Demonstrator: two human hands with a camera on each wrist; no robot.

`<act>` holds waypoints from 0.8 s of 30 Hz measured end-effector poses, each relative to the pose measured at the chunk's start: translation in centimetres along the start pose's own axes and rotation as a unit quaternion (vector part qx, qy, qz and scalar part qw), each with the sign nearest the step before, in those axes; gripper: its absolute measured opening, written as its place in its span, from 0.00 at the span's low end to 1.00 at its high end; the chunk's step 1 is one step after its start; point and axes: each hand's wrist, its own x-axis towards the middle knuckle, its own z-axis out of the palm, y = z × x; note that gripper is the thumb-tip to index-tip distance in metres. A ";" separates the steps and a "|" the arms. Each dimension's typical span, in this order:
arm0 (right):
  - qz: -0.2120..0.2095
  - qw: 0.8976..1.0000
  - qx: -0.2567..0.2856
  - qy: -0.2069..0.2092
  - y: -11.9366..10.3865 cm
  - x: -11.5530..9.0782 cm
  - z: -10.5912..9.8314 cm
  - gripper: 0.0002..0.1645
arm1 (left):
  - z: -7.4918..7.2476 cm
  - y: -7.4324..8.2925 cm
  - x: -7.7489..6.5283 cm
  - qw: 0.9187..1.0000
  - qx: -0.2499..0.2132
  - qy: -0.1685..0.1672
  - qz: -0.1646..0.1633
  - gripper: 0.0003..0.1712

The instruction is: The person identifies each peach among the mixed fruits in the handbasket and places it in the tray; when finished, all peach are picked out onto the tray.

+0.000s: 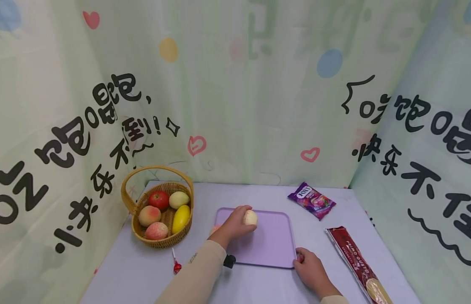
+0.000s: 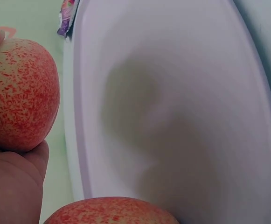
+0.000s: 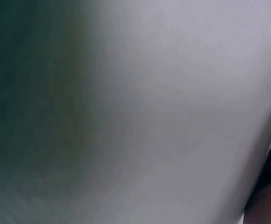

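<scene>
My left hand (image 1: 235, 224) grips a pale, red-speckled apple (image 1: 251, 218) above the purple tray (image 1: 268, 240). The left wrist view shows the speckled skin of this apple (image 2: 23, 95) between thumb and fingers. A second speckled fruit (image 2: 112, 212) shows at the bottom of that view; in the head view this fruit (image 1: 215, 228) is mostly hidden behind my left wrist, at the tray's left side. At the tray's front right corner, my right hand (image 1: 311, 269) pinches the rim. Only the edge of that hand (image 3: 268, 198) appears in the right wrist view.
A wicker basket (image 1: 164, 244) of several fruits stands at the left, its handle arching up. In front of it lies a red lollipop (image 1: 177, 267). A purple candy bag (image 1: 312, 200) lies at the back right. A long red spaghetti packet (image 1: 355, 261) lies right of my right hand.
</scene>
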 end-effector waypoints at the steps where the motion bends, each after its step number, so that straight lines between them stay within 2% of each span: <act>1: 0.001 1.000 0.001 0.000 0.0 0.0 0.0 0.27 | 0.1 0.0 0.0 1.000 -0.001 -0.001 -0.001 0.40; 11: -0.018 1.000 0.004 0.016 0.0 -0.4 0.1 0.24 | 1.0 -0.7 0.5 1.000 0.001 -0.010 0.009 0.40; 24: -0.017 1.000 0.001 0.015 -0.1 -0.6 0.0 0.25 | 2.3 -1.1 0.7 1.000 -0.002 -0.010 0.000 0.40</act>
